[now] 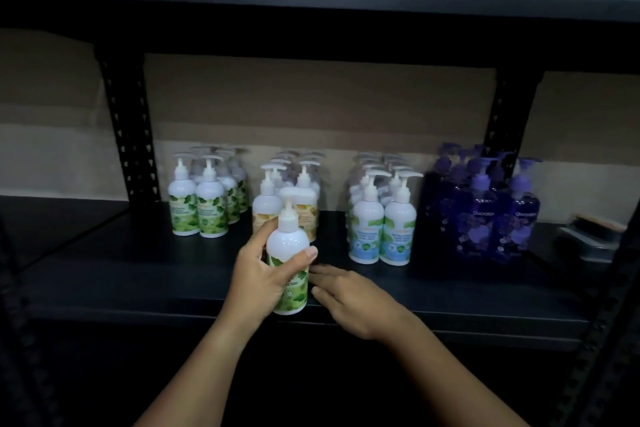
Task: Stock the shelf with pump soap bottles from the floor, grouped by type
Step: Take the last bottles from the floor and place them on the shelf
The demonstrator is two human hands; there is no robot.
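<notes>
Holding a green-leaf soap bottle upright in my left hand, I have it at the front edge of the dark shelf. My fingers and thumb are wrapped round its middle, with the thumb across the front. My right hand is flat and loose just beside the bottle, fingers straight, holding nothing. I cannot tell if its fingertips touch the bottle.

This bottle is not where it belongs yet. It stands right in front of the orange-label bottles. The green-leaf group is on the left side of the shelf, near the black post. So I think the step now is to take the bottle over to the left.

To do it well, I would keep the bottle straight up and lift it a little, so its bottom does not drag. I would move it slowly past the orange ones, because the pump tops stick out and could knock each other. A tall, thin bottle like this can tip and push others down.

I would set it down in front of the green group, label to the front, close to its friends. The blue-label bottles and the purple bottles are further right and should be left alone.
</notes>
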